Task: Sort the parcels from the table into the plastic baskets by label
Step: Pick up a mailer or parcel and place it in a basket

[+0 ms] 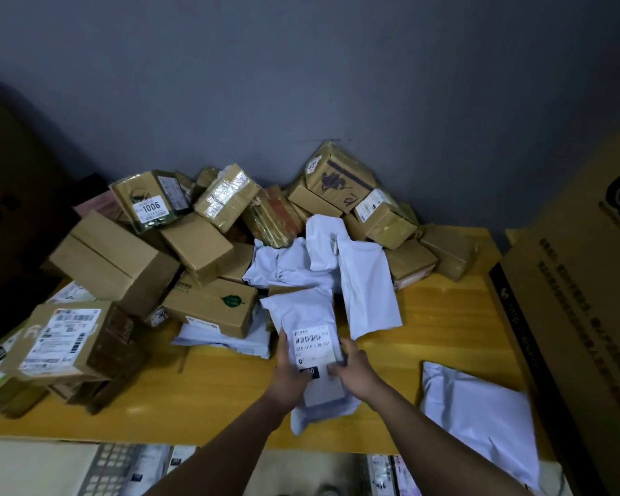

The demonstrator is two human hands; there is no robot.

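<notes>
I hold a white poly-bag parcel over the wooden table, its barcode label facing up. My left hand grips its left edge and my right hand grips its right edge, thumbs on the label. Behind it a heap of brown cardboard parcels and crumpled white mailer bags covers the table's back and left. Another white bag parcel lies at the front right. Plastic baskets with parcels inside show below the table's near edge.
A tall cardboard box leans at the right edge of the table. A grey wall stands behind the heap. A dark object fills the far left. Bare wood shows around my hands and to the right.
</notes>
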